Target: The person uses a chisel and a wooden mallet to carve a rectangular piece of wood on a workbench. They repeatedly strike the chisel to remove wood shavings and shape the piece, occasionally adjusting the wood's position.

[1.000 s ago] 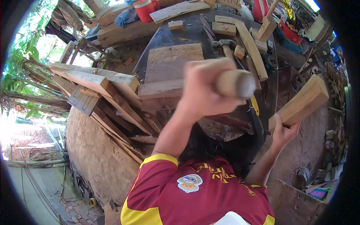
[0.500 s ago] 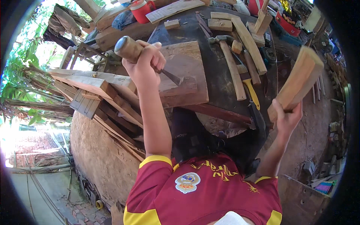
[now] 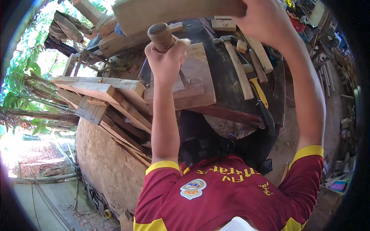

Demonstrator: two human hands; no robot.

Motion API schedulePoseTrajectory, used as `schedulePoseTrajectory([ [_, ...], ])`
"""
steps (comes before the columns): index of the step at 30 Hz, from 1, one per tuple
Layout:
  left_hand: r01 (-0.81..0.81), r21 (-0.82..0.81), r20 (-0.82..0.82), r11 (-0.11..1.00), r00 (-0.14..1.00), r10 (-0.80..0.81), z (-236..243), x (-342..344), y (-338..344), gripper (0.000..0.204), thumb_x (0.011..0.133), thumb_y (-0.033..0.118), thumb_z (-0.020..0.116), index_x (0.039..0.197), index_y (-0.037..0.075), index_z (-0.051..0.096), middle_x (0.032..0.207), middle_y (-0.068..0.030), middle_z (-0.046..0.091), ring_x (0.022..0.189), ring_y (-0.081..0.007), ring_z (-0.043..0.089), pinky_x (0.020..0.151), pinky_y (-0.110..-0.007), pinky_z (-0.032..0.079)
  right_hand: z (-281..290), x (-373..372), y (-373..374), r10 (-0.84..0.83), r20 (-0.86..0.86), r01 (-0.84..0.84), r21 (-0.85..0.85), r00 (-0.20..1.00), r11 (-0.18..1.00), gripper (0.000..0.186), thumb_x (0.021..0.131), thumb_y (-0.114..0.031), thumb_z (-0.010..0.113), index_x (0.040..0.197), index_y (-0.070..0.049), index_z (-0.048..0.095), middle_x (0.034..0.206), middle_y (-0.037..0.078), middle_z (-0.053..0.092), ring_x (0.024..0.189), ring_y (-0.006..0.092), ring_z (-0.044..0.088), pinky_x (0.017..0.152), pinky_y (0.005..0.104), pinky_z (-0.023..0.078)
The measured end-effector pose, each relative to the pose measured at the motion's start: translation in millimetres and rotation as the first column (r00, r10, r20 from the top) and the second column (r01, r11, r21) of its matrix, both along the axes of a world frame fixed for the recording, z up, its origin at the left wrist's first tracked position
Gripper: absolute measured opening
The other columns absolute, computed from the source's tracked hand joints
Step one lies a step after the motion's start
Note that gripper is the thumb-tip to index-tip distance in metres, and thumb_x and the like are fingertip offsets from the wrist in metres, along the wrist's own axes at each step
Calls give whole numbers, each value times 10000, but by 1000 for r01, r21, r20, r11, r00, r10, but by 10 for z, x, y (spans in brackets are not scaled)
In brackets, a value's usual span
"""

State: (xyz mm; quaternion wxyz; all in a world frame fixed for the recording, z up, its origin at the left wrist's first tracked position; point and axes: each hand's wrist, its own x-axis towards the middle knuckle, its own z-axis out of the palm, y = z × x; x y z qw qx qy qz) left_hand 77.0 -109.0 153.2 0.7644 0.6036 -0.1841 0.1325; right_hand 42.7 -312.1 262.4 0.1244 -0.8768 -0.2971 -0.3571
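Observation:
My left hand (image 3: pixel 166 59) is closed around the handle of a chisel (image 3: pixel 161 37), whose tilted blade points down at a thick wooden board (image 3: pixel 206 82). The blade tip meets the board beside a shallow rectangular recess; the exact contact is hard to make out. High up at the top of the view, my right hand (image 3: pixel 260 17) grips a wooden block (image 3: pixel 177 13) by its right end. The block hangs above and beyond the chisel handle and hides part of the bench behind it.
On the dark bench (image 3: pixel 227 86) lie a claw hammer (image 3: pixel 238 71), a brush with a yellow handle (image 3: pixel 259 92) and several wood pieces. Stacked timber (image 3: pixel 100 90) stands at the left. My leg (image 3: pixel 198 134) is below the bench edge.
My right hand has swung the wooden block from the right side up and left, above the chisel. My left hand and the chisel have shifted slightly right, and the chisel stands steeper.

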Motion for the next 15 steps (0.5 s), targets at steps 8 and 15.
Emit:
schedulePoseTrajectory([
  [8, -27, 59, 57, 998, 998, 24, -31, -48, -34, 198, 744, -23, 659, 633, 36, 506, 502, 1, 429, 388, -95, 393, 387, -252, 309, -52, 109, 76, 75, 249, -65, -47, 966, 997, 493, 701, -7, 648, 1185, -35, 556, 1026, 148, 648, 948, 296, 648, 835, 403, 520],
  [15, -194, -191, 70, 962, 975, 211, -103, -164, 138, 217, 769, 12, 632, 634, 66, 471, 509, 9, 380, 389, -97, 346, 383, -251, 278, -611, -157, -325, -148, -84, 170, 408, 985, 897, 519, 729, -170, 811, 1142, 24, 563, 1047, 112, 659, 949, 163, 628, 868, 319, 484],
])
